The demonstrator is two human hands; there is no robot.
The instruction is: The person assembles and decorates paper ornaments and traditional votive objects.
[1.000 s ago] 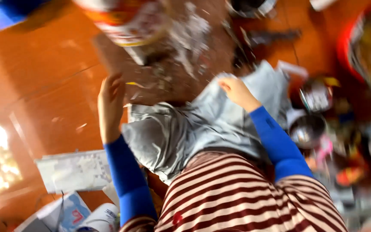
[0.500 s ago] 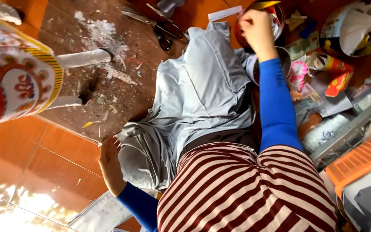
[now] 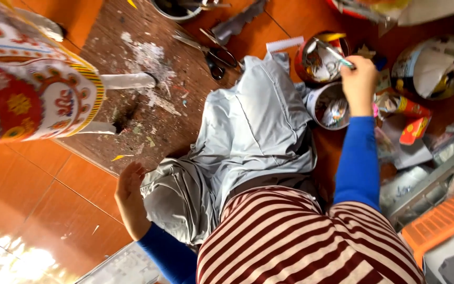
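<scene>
Red-yellow packet [image 3: 413, 122] on floor by round tins, white paper slip [image 3: 285, 44] w/ scissors nearby.

a: that floor [image 3: 43, 210], what's it made of?
b: glazed orange tile, glossy, throws the light back. the board [image 3: 148, 100] on it is rough brown wood, dusted with white flakes.
a: and the grey trousers [image 3: 248, 137]?
b: smooth cloth, faint sheen. the striped top [image 3: 300, 242] is matt knit, the sleeves [image 3: 358, 158] stretchy blue fabric.
a: the tins [image 3: 332, 105] by the right hand [image 3: 359, 84]?
b: shiny metal. scissors [image 3: 206, 50] too, dull steel. the crate [image 3: 442, 218] looks like orange plastic.
</scene>
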